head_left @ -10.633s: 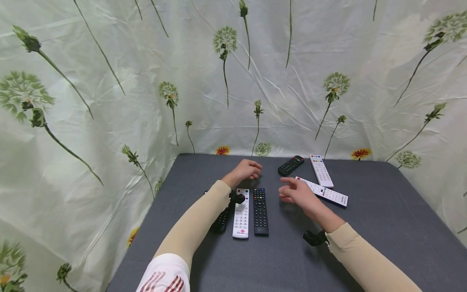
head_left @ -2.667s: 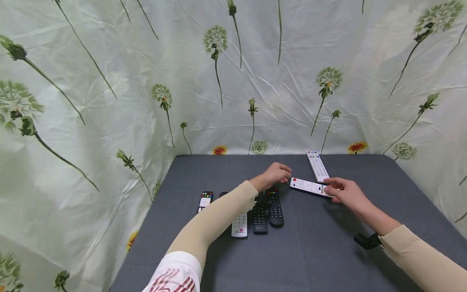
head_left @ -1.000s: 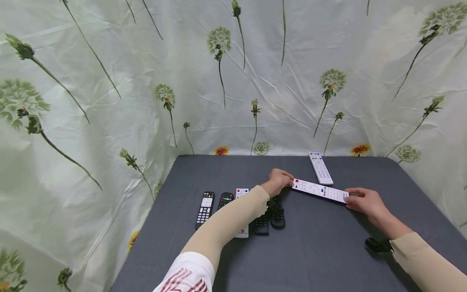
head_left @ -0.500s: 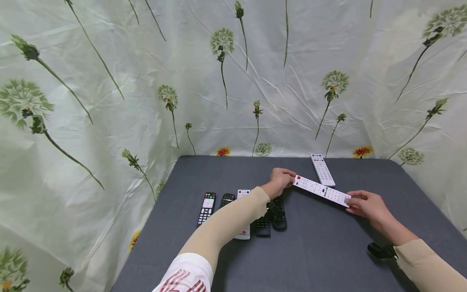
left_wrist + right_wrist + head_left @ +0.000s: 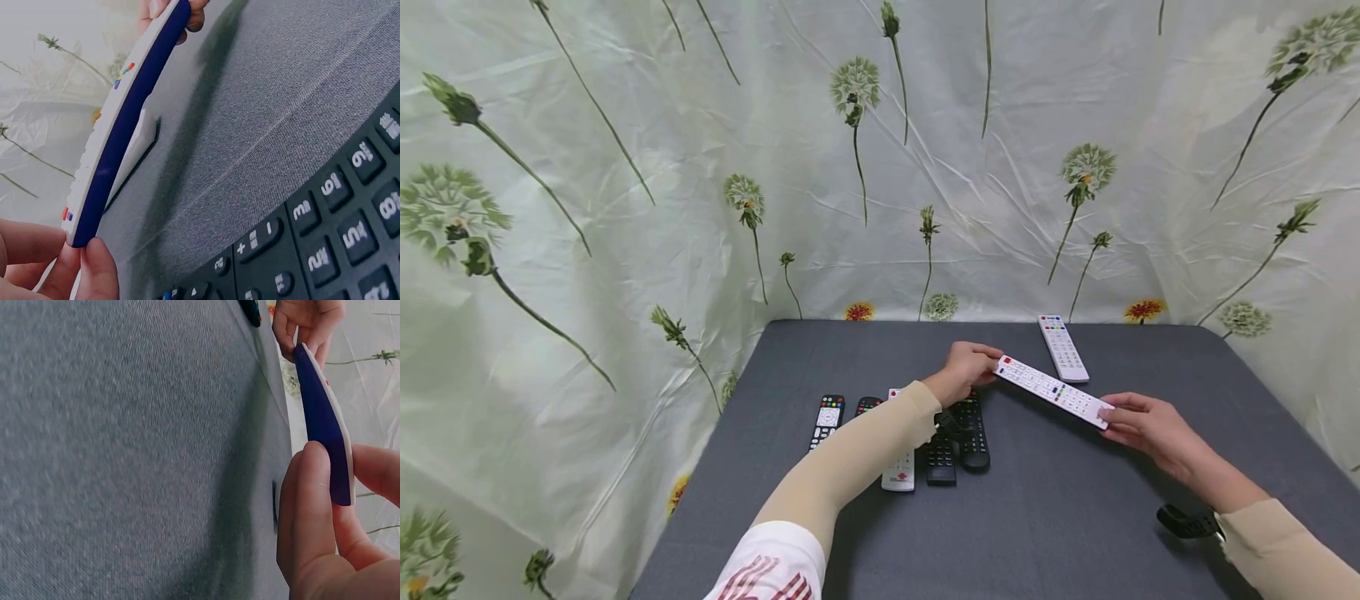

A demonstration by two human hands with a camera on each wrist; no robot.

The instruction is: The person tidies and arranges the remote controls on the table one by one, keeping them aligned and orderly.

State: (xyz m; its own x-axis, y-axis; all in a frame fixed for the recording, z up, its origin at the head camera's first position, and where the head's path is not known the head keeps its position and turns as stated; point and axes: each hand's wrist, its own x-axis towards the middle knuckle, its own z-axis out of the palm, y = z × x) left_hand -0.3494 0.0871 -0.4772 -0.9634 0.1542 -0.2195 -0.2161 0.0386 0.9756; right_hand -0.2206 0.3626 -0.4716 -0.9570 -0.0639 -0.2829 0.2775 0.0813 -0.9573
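A long white remote control [image 5: 1052,392] with a dark blue underside is held above the table between both hands, its left end farther back than its right. My left hand [image 5: 970,367] pinches the left end, near the red button. At the other end my right hand [image 5: 1150,423] grips it, thumb on top and fingers underneath. In the left wrist view the blue side of the remote [image 5: 119,131] shows, with a shadow on the cloth below. The right wrist view shows the same blue back of the remote [image 5: 322,419] between thumb and fingers.
Under the left forearm lies a row of remotes, partly hidden: black ones [image 5: 826,421], a white one [image 5: 901,475] and a rounded black one [image 5: 974,446] at its right end. Another white remote [image 5: 1063,350] lies at the back. A dark grey cloth [image 5: 1037,525] covers the table.
The rounded black remote went from the back to the row's right end. The white remote, earlier flat on the table, was taken by both hands, lifted and lately shifted slightly left.
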